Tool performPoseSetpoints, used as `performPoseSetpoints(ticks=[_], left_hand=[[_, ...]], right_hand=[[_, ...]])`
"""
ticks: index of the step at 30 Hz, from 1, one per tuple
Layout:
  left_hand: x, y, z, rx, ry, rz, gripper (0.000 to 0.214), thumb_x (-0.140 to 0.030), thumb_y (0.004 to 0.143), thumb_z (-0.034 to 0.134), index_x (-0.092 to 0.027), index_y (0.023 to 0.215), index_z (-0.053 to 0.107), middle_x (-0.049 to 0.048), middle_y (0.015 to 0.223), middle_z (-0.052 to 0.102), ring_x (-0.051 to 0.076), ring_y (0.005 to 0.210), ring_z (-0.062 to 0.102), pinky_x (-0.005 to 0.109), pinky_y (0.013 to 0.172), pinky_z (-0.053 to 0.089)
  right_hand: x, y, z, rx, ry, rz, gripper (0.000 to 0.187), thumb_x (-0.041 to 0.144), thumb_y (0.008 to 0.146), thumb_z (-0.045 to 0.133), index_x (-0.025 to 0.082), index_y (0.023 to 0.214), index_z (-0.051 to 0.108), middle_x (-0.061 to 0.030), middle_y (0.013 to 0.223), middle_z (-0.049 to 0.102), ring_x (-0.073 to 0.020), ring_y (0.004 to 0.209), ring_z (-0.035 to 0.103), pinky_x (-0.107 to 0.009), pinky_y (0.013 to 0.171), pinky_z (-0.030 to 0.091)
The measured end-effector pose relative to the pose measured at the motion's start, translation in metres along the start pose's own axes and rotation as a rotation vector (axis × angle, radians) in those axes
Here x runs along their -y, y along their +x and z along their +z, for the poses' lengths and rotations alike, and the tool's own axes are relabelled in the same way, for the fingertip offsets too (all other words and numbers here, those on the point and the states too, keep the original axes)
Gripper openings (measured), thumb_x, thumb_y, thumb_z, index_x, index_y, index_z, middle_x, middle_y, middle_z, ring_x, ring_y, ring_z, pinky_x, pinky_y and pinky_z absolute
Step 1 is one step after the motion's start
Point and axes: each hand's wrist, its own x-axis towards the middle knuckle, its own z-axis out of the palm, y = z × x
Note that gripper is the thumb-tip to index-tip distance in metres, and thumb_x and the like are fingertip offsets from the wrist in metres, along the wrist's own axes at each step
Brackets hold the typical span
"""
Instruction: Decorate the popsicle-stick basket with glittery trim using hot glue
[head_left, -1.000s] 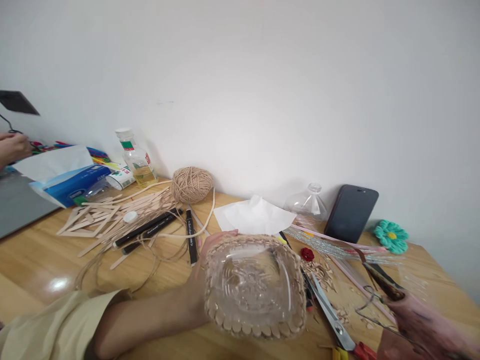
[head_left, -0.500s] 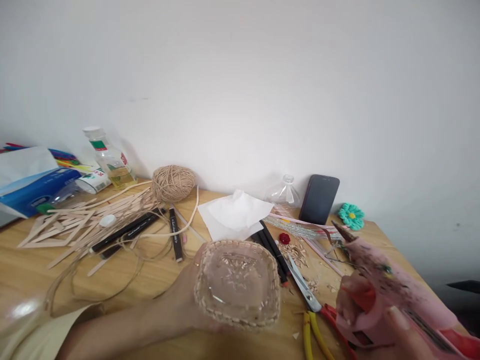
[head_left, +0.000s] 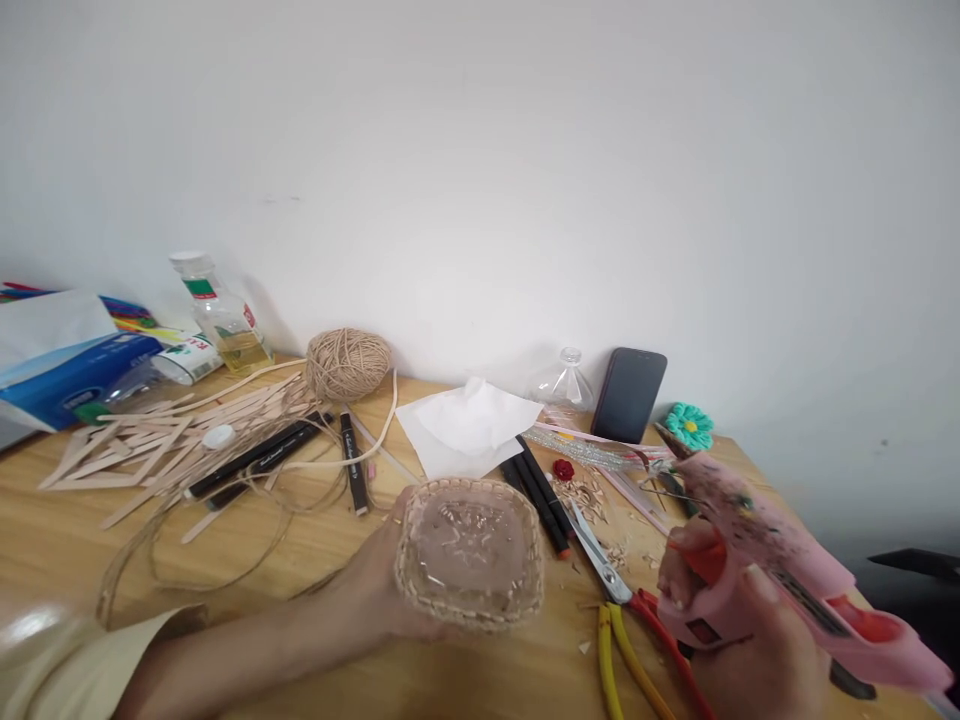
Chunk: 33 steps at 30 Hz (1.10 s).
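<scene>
My left hand (head_left: 375, 590) grips a clear plastic bowl (head_left: 469, 552) with a rim of glued wooden pieces, its open side turned toward me, just above the table (head_left: 315, 560). My right hand (head_left: 739, 640) is wrapped round the handle of a pink glue gun (head_left: 780, 560), a finger on the orange trigger. The gun's nozzle points up and left, to the right of the bowl and apart from it.
Scissors (head_left: 600, 555) and yellow-handled pliers (head_left: 611, 660) lie between my hands. Black markers (head_left: 259, 460), wooden sticks (head_left: 157, 435), a twine ball (head_left: 347, 364), white tissue (head_left: 465, 420), a phone (head_left: 628, 394), a crochet flower (head_left: 688, 425), a bottle (head_left: 217, 315) and a blue tissue pack (head_left: 67, 375) crowd the table.
My right hand has lifted the glue gun from the lower right into view and brought it nearer the bowl. The bowl has tilted and dropped slightly. The view has shifted right.
</scene>
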Motion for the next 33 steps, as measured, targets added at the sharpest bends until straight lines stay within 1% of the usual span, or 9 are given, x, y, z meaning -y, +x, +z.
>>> performPoseSetpoints(ticks=[3, 6, 8, 10, 13, 15, 18, 24, 33], left_hand=[[0.006, -0.008, -0.003, 0.139, -0.096, -0.049, 0.120, -0.036, 0.047, 0.092, -0.025, 0.144, 0.021, 0.0168, 0.125, 0.062, 0.038, 0.108, 0.065, 0.056, 0.087, 0.057], [0.009, -0.013, -0.029, 0.359, -0.039, -0.148, 0.148, -0.032, 0.035, 0.095, -0.028, 0.148, -0.001, 0.0229, 0.147, 0.037, 0.046, 0.131, 0.041, 0.066, 0.101, 0.040], [0.006, -0.008, -0.057, 0.518, 0.046, -0.233, 0.129, -0.023, 0.057, 0.086, -0.030, 0.148, -0.004, 0.0206, 0.155, 0.023, 0.043, 0.138, 0.032, 0.063, 0.105, 0.037], [-0.003, 0.007, -0.083, 0.593, 0.087, -0.332, 0.092, -0.014, 0.074, 0.066, -0.034, 0.147, 0.013, 0.0109, 0.156, 0.023, 0.036, 0.142, 0.027, 0.057, 0.110, 0.033], [-0.022, 0.040, -0.099, 0.372, 0.079, -0.422, 0.038, -0.016, 0.089, 0.042, -0.031, 0.123, 0.050, 0.0034, 0.136, 0.050, 0.025, 0.130, 0.045, 0.047, 0.109, 0.038], [-0.035, 0.062, -0.091, 0.305, 0.120, -0.356, 0.019, -0.023, 0.090, 0.047, -0.026, 0.101, 0.062, 0.0028, 0.115, 0.061, 0.023, 0.112, 0.055, 0.042, 0.102, 0.041], [-0.050, 0.085, -0.064, 0.357, 0.217, -0.232, 0.014, -0.027, 0.088, 0.056, -0.021, 0.084, 0.068, 0.0029, 0.095, 0.064, 0.022, 0.098, 0.057, 0.038, 0.090, 0.044], [-0.063, 0.098, -0.028, 0.497, 0.476, -0.236, 0.018, -0.037, 0.083, 0.066, -0.020, 0.084, 0.072, 0.0060, 0.098, 0.062, 0.029, 0.108, 0.047, 0.046, 0.092, 0.041], [-0.039, 0.091, -0.013, 0.306, 0.101, -0.375, 0.004, -0.021, 0.074, 0.076, -0.023, 0.072, 0.073, 0.0009, 0.078, 0.062, 0.022, 0.091, 0.052, 0.040, 0.087, 0.040]], right_hand=[[0.001, -0.001, 0.002, -0.045, 0.035, 0.020, 0.027, 0.052, 0.070, 0.064, 0.024, 0.070, 0.065, 0.0012, 0.043, 0.048, -0.0121, 0.037, 0.041, -0.021, 0.034, 0.032], [0.002, -0.002, 0.005, -0.091, 0.043, 0.050, 0.030, 0.052, 0.066, 0.065, 0.023, 0.068, 0.064, 0.0010, 0.044, 0.048, -0.0123, 0.038, 0.041, -0.022, 0.034, 0.032], [0.002, -0.002, 0.006, -0.092, 0.035, 0.063, 0.030, 0.052, 0.066, 0.065, 0.022, 0.068, 0.064, 0.0011, 0.043, 0.048, -0.0123, 0.038, 0.041, -0.022, 0.034, 0.032], [0.001, -0.001, 0.006, -0.068, 0.037, 0.044, 0.030, 0.052, 0.068, 0.063, 0.022, 0.069, 0.063, 0.0012, 0.042, 0.048, -0.0122, 0.037, 0.039, -0.022, 0.033, 0.030], [0.001, -0.001, 0.005, -0.032, 0.035, 0.027, 0.031, 0.053, 0.069, 0.061, 0.022, 0.069, 0.063, 0.0013, 0.040, 0.046, -0.0122, 0.036, 0.038, -0.022, 0.032, 0.028], [0.002, -0.001, 0.005, -0.045, 0.022, 0.033, 0.031, 0.053, 0.068, 0.061, 0.021, 0.068, 0.063, 0.0013, 0.040, 0.046, -0.0124, 0.036, 0.038, -0.022, 0.033, 0.028], [0.006, -0.001, 0.008, -0.080, -0.002, 0.027, 0.029, 0.051, 0.066, 0.061, 0.022, 0.066, 0.061, 0.0016, 0.040, 0.046, -0.0126, 0.037, 0.039, -0.022, 0.034, 0.030], [0.006, -0.001, 0.009, -0.068, 0.002, 0.035, 0.031, 0.051, 0.066, 0.059, 0.020, 0.066, 0.062, 0.0010, 0.037, 0.044, -0.0115, 0.034, 0.037, -0.020, 0.033, 0.027], [0.000, -0.003, 0.003, -0.047, 0.014, 0.056, 0.035, 0.054, 0.064, 0.063, 0.020, 0.067, 0.064, 0.0001, 0.040, 0.048, -0.0122, 0.036, 0.040, -0.021, 0.033, 0.031]])
